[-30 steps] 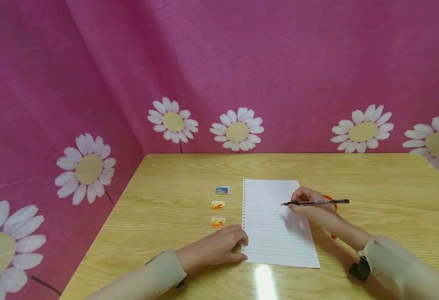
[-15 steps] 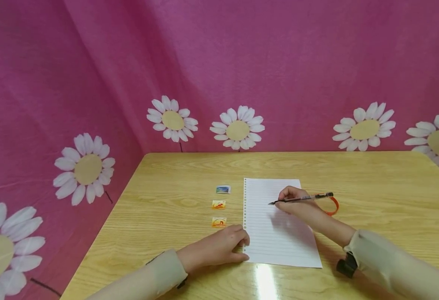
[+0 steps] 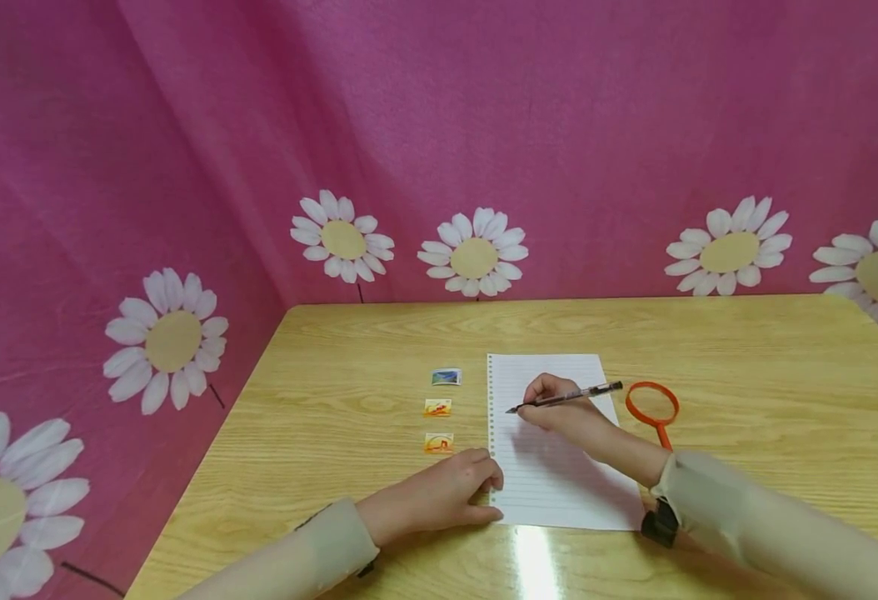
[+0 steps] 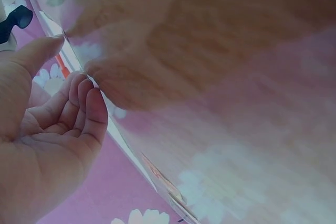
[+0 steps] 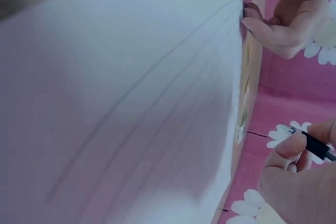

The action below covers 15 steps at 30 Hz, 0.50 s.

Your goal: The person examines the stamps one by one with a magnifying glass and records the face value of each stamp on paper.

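Note:
A lined sheet of paper (image 3: pixel 566 492) with punched holes along its left side lies on the table. My right hand (image 3: pixel 570 417) pinches a pen (image 3: pixel 559 398) over the upper part of the sheet. The pen's tip points left, and in the right wrist view it appears raised off the paper. At the lower left edge of the sheet rests my left hand (image 3: pixel 446 493), its fingertips and thumb touching the paper's margin. In the left wrist view its fingers (image 4: pixel 94 114) are loosely bent and hold nothing.
Left of the sheet, three small stamp-like cards stand in a column: a blue one (image 3: pixel 446 377), a yellow one (image 3: pixel 437 407) and another yellow one (image 3: pixel 439 442). An orange magnifying glass (image 3: pixel 662 435) lies right of the paper on the wooden table (image 3: pixel 334 367). Pink flowered cloth (image 3: pixel 596 125) hangs behind.
My right hand has moved left across the sheet with the pen, uncovering the magnifying glass. The left hand stays at the paper's edge.

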### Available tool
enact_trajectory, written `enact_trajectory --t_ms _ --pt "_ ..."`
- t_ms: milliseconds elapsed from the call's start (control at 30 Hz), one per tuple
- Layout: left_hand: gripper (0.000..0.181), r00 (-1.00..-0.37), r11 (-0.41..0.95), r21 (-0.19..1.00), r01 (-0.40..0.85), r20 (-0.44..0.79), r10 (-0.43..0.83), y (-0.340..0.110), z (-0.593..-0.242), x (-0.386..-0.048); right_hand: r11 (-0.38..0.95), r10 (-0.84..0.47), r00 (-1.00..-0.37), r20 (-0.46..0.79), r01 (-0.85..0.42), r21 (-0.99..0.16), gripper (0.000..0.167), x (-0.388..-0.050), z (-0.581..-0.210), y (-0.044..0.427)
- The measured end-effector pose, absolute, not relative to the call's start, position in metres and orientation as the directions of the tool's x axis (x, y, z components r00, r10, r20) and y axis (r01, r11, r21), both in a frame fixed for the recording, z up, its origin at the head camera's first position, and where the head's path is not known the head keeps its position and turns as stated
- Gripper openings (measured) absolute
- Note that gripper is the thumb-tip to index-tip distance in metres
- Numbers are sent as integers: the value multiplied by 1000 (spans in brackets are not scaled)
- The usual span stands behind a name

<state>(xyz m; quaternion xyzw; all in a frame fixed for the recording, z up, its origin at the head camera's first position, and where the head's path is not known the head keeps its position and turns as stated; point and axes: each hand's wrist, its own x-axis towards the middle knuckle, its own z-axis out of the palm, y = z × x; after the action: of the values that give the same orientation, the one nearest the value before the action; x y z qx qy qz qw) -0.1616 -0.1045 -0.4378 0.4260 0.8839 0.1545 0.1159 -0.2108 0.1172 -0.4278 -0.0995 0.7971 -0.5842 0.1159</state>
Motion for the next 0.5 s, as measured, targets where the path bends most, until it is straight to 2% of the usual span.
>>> enact_trajectory --t_ms 233,500 --pt "25 -611 592 365 719 -73 788 -105 -438 -162 330 -247 -964 -99 12 -944 11 -216 -433 109" --pt "25 -606 590 348 729 -73 792 -104 -440 -162 347 -244 -967 -72 -18 -938 11 -222 -446 108"
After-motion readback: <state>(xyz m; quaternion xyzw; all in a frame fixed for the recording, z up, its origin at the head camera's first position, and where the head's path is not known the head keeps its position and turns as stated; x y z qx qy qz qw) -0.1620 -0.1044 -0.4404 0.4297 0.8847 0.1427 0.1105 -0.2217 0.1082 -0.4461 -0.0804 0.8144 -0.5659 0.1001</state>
